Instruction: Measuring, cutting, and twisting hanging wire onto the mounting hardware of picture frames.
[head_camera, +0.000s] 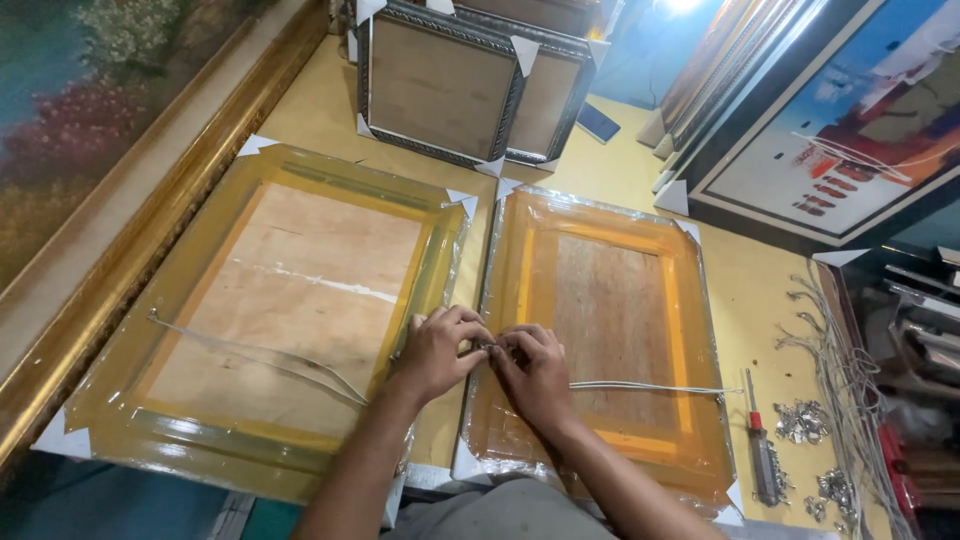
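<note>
Two picture frames lie face down on a yellow floor, both wrapped in clear plastic with white corner guards. My left hand and my right hand meet at the left edge of the smaller frame, fingers pinched together on the end of a white hanging cord that runs across its wooden back to the right edge. What sits under the fingertips is hidden. The larger frame lies to the left with its own cord slack across the back.
A red-handled screwdriver and small metal hangers lie at the right, beside a bundle of white cords. Grey frames lean at the back. A large gilt-framed painting stands left, another painting right.
</note>
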